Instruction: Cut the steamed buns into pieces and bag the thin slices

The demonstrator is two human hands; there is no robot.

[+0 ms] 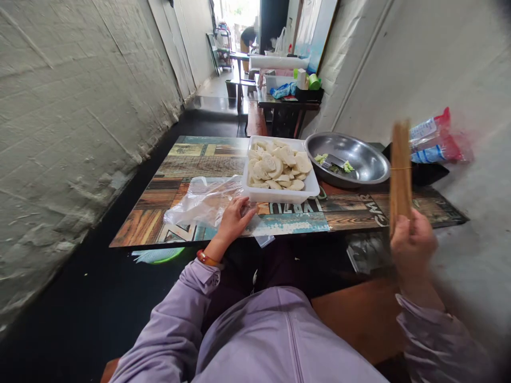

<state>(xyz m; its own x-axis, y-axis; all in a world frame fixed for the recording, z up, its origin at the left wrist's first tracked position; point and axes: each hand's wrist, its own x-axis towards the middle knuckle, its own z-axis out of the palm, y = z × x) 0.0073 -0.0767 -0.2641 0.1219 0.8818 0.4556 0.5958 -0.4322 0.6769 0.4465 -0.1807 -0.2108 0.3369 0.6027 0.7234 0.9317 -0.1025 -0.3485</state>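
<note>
My right hand (415,242) is raised at the right, wrapped round the lower end of a bundle of thin wooden skewers (401,170). A band circles the bundle, which stands upright and is slightly blurred. Over the near table edge lies my left hand (236,217), its fingers loosely apart on a clear plastic bag (203,201). Its fingertips are close to the front corner of a white plastic tray (279,196); whether they touch it I cannot tell. Pale, roundish slices (275,166) are heaped in the tray.
Right of the tray sits a steel basin (375,162) with green scraps (348,167) and a dark flat piece inside. Red-and-clear packaging (433,138) lies by the right wall. The patterned table (191,165) spans the aisle. Beyond are another cluttered table (287,101) and a bending person (248,40).
</note>
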